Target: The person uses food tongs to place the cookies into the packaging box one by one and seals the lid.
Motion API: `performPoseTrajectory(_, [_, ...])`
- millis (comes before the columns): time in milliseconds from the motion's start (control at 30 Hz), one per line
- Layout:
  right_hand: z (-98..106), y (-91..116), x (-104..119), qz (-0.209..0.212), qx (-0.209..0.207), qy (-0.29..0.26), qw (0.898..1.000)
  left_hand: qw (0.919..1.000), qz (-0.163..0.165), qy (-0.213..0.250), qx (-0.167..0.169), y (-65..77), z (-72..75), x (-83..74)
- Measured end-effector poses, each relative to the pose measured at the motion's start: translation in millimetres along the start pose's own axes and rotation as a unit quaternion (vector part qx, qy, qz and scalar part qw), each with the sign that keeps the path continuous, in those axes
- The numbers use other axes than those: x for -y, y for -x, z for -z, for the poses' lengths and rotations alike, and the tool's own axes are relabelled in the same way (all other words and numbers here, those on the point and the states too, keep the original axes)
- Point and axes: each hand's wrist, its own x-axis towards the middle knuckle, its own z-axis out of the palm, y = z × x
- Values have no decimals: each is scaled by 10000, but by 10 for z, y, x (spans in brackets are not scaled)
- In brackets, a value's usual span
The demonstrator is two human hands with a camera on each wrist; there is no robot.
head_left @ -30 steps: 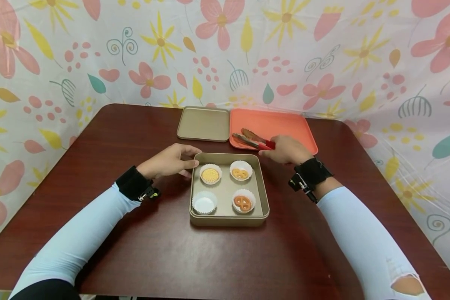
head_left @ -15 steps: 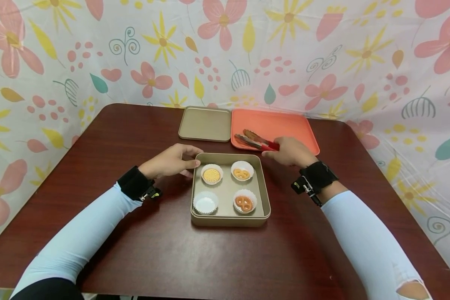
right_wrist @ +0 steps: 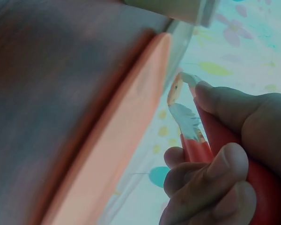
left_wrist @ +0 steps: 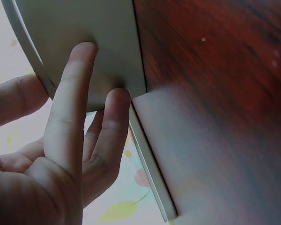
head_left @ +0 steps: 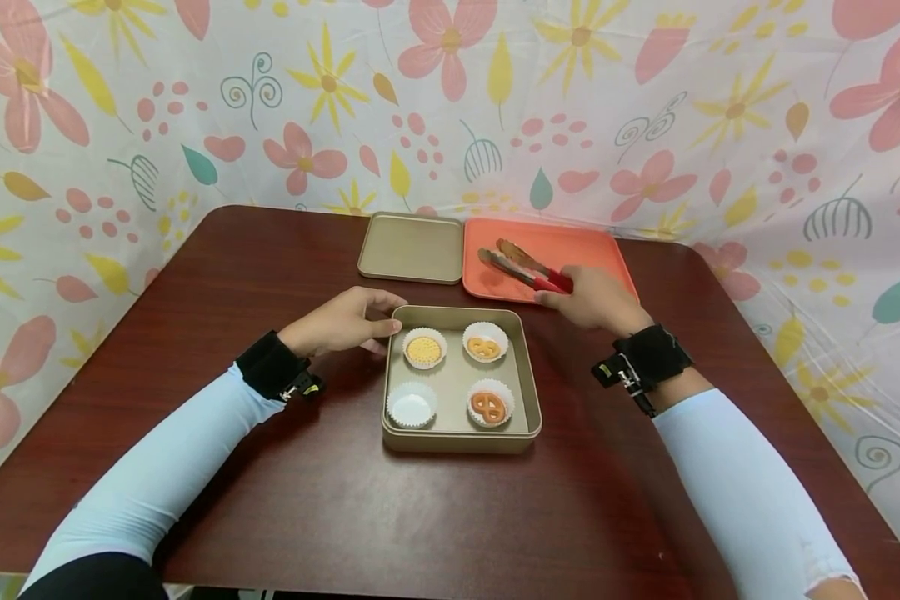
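Note:
In the head view, a gold square tin point(head_left: 460, 446) holds several white paper cups. One holds a yellow round biscuit point(head_left: 423, 349); two hold pretzel-shaped cookies point(head_left: 488, 407). The near-left paper cup point(head_left: 412, 405) is empty. My left hand point(head_left: 341, 321) touches the tin's far-left corner, thumb on the rim. In the left wrist view, fairly straight fingers point(left_wrist: 75, 89) press its outer wall. My right hand point(head_left: 600, 298) grips red-handled tongs point(head_left: 528, 273) over the orange tray. A small pale round piece point(right_wrist: 174, 89), perhaps a cookie, shows at their tips in the right wrist view.
At the back of the brown table point(head_left: 285, 500) lies a flat gold lid point(head_left: 411, 247). Right beside it is the orange tray point(head_left: 570, 237). A flower-patterned cloth point(head_left: 450, 108) hangs behind the table.
My right hand has moved slightly right with the tongs, whose tips have shifted right and up in the head view. The left hand stays at the tin's corner.

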Motion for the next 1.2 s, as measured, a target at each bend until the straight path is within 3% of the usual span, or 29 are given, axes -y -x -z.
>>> performPoseTrajectory(667, [189,312,264,353,-481,-37,9982,10000,21,58,-15,1,-10,-5])
performPoseTrajectory(933, [206,505,388,734,-694,-233,9946,10000,0,48,-28,14,-8,2])
performPoseTrajectory(1200, [221,747,515,861,-743,-273,9931,10000,-28,65,-4,5,-3,0])
